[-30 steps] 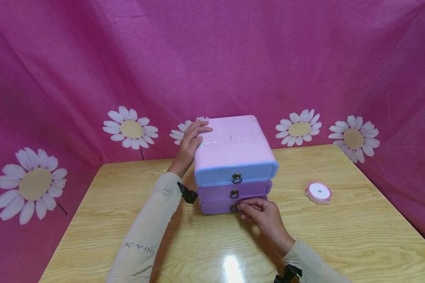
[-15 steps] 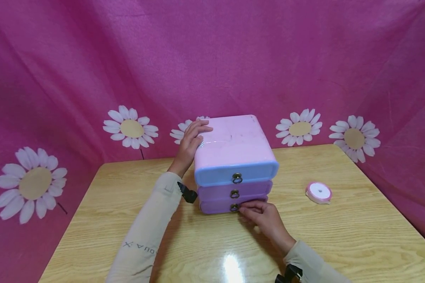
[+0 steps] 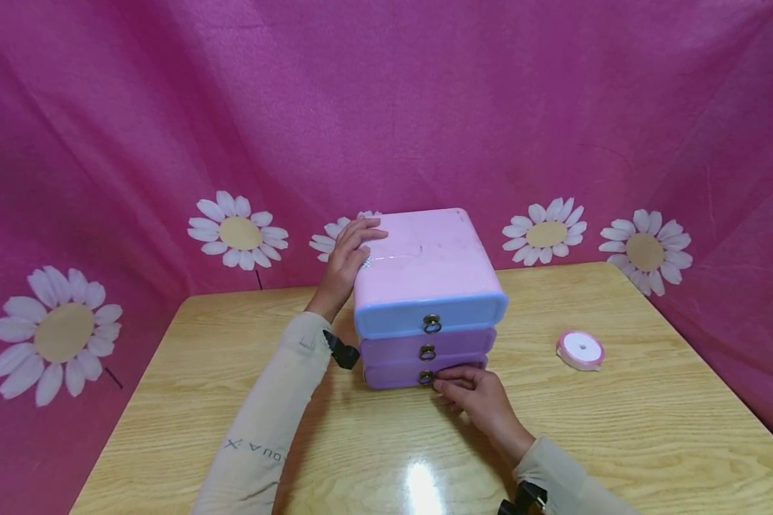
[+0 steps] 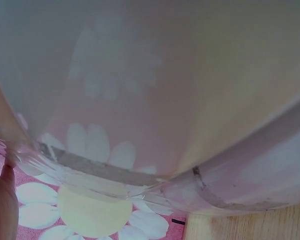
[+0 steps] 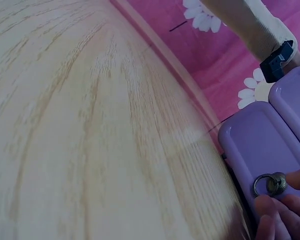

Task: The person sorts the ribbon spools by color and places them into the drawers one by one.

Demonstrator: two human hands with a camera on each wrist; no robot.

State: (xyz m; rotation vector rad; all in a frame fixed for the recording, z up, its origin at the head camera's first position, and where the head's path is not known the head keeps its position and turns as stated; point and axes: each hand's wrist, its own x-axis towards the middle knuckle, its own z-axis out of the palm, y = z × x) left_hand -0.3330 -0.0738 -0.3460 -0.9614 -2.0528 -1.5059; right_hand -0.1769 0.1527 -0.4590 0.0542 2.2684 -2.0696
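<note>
A small chest of drawers (image 3: 425, 265) with a pink top, one blue drawer front (image 3: 393, 320) and two purple ones stands on the table. My left hand (image 3: 346, 261) rests on its upper left edge, fingers laid over the top. In the left wrist view, the glossy side of the chest (image 4: 155, 100) fills most of the picture. On the bottom drawer (image 3: 393, 377), my right hand (image 3: 479, 400) pinches the brass ring pull (image 5: 275, 184) between thumb and fingertips. All three drawers look closed.
A ribbon roll (image 3: 581, 348), white-centred with a pink rim, lies on the wooden table (image 3: 618, 429) to the right of the chest. Behind hangs a magenta cloth (image 3: 386, 107) printed with large white daisies.
My right fingertips have shifted slightly at the bottom drawer's pull, so more of the ring shows. My left hand and the chest stay nearly the same.
</note>
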